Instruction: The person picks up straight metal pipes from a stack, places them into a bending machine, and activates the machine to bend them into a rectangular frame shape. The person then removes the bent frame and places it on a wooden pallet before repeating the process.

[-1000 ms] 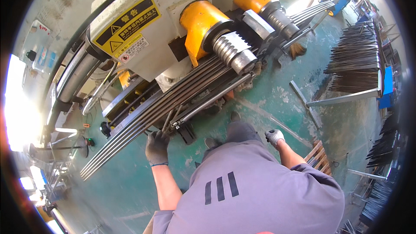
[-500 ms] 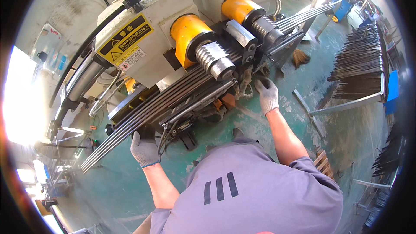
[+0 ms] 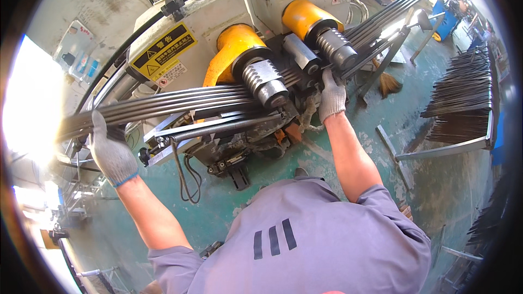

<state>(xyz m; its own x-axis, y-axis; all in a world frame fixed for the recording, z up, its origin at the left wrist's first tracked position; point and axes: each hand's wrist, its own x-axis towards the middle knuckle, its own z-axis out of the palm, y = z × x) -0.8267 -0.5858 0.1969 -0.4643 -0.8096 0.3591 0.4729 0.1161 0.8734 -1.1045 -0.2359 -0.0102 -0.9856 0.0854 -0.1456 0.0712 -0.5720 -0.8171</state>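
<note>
A bundle of several long metal rods runs across the front of a machine, behind two ribbed steel rollers. My left hand, in a grey-white knitted glove, grips the bundle near its left end, thumb over the front and fingers beneath. My gloved right hand reaches up to the rods below the right ribbed roller; its fingertips are partly hidden there. The left ribbed roller sticks out from a yellow housing, between my hands. Glare washes out the rods' left end.
Below the rods lie a bar with a coiled spring and a hanging black cable. A rack of dark rods stands at the right, near a broom. A metal stand is beside the machine.
My left hand has moved up and to the left, and the rods' left part is raised with it. From below the machine, my right hand has come up to the rods.
</note>
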